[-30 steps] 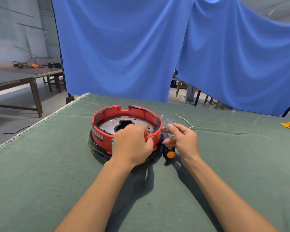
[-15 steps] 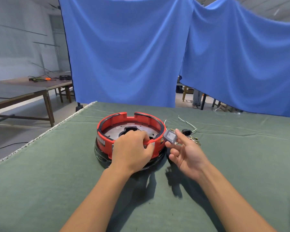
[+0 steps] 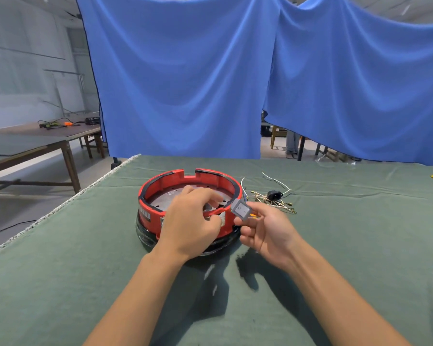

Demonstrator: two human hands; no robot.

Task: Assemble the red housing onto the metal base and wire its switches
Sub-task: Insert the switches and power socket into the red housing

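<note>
Since the earlier frames the right hand [image 3: 266, 233] has come up off the cloth with a small grey rocker switch [image 3: 241, 208] pinched between its thumb and fingertips, now held just beside the near-right rim of the red housing [image 3: 185, 182], and the orange-capped part that lay by that hand is out of sight. Still curled over the near rim, the left hand [image 3: 191, 221] grips the housing with its thumb outside and fingers reaching in. Round and open-topped, the housing is a red ring with a dark strip along its upper edge and 1 square notch cut into the far side; a pale label shows on its near wall beside the left thumb. It sits on the metal base [image 3: 165, 199] — a dull grey disc with small holes seen inside the ring, and a glossy black skirt below. All of this stands on the green cloth-covered table [image 3: 360, 245], toward its far left corner. Just right of the housing lies a loose bundle of wires [image 3: 275, 199] with metal terminals and a black connector [image 3: 274, 195] among them.
</note>
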